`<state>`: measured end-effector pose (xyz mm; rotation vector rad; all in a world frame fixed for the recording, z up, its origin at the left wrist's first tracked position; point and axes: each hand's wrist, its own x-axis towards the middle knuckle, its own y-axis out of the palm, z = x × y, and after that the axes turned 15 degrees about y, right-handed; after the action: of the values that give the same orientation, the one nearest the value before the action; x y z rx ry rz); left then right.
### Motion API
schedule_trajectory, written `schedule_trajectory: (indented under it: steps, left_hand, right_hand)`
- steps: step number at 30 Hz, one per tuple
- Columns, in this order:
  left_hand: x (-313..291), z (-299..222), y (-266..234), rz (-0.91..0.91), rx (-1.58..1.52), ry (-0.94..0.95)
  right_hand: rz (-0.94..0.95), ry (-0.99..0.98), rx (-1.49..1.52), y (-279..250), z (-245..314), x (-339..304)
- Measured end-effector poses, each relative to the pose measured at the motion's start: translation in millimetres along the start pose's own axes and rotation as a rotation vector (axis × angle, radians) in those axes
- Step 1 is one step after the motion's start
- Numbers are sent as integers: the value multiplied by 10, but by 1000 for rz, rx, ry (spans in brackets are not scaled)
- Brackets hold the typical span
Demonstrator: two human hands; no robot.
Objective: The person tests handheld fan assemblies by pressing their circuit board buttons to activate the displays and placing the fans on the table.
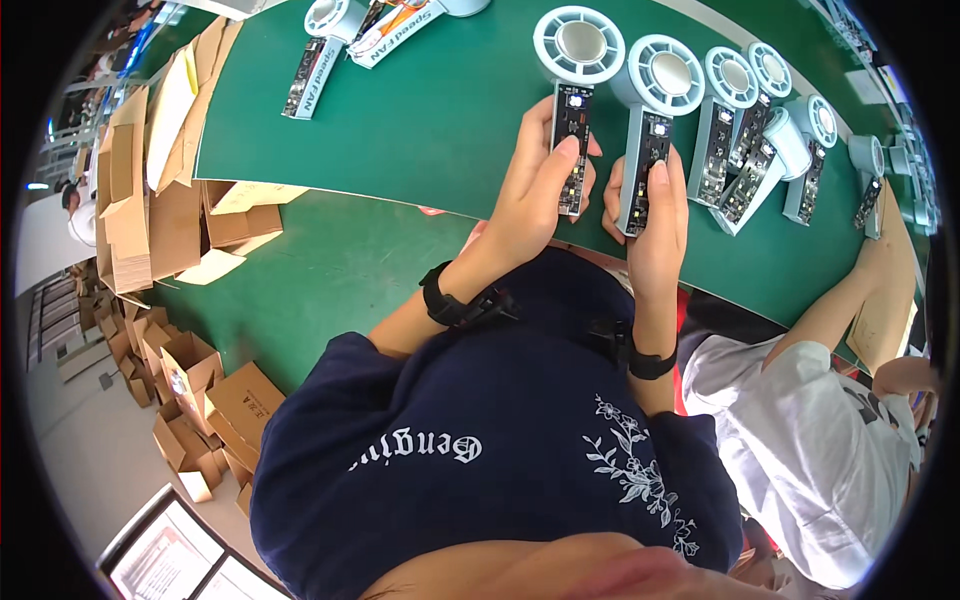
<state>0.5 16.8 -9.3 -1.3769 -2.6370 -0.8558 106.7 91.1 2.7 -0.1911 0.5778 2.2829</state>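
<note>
Pale-blue handheld fans, left hand [540, 185] clamped on one [575, 110], right hand [655, 215] on another [650, 130]

Navy printed T-shirt [500, 440], black band on each wrist.

Fan handle [572, 150] lower half hidden under left hand [535, 190]; far fans [868, 180] too small.

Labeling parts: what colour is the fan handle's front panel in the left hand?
Black front panel, pale body; head view.
</note>
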Motion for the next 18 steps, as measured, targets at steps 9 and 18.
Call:
schedule_trajectory:
  steps: [9, 18]
  left_hand:
    - [58, 5, -61, -31, -56, 26]
    - [-19, -15, 14, -19, 44, 15]
  right_hand:
    - [19, -62, -60, 26, -21, 24]
    - [24, 31, 76, 0, 32, 24]
